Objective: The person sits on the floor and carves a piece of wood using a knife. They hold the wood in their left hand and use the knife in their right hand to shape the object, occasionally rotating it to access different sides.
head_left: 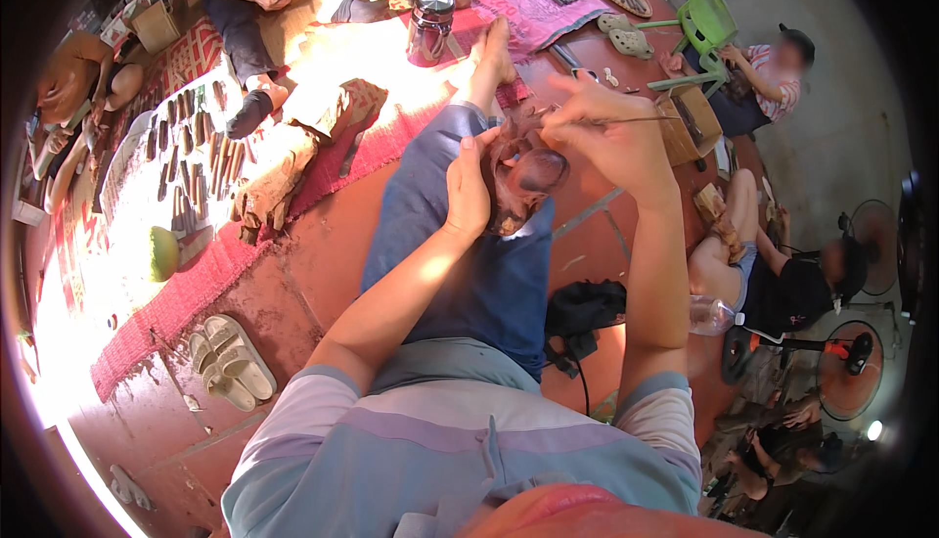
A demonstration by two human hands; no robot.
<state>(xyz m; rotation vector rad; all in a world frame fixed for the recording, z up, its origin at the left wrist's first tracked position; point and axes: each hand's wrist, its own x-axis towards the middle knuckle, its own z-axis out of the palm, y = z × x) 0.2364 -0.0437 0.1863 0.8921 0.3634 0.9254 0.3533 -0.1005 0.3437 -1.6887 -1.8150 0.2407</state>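
A reddish-brown carved wooden piece (pixel 511 186) with a rounded dark knob rests over my lap. My left hand (pixel 469 186) is closed against its left side and steadies it. Over the upper right of the carving is my right hand (pixel 611 132), its fingers pinched on a thin stick-like tool (pixel 641 119). The tool's thin end sticks out to the right. Its working tip, near the top of the carving, is too small to make out clearly.
Many carving tools (pixel 196 156) lie on a sunlit mat at the left, beside a large rough wood piece (pixel 284 171). A dark jar with a metal lid (pixel 431 20) stands ahead. Sandals (pixel 233 362), a cardboard box (pixel 690 127), a plastic bottle (pixel 712 315), fans (pixel 849 367) and several people surround me.
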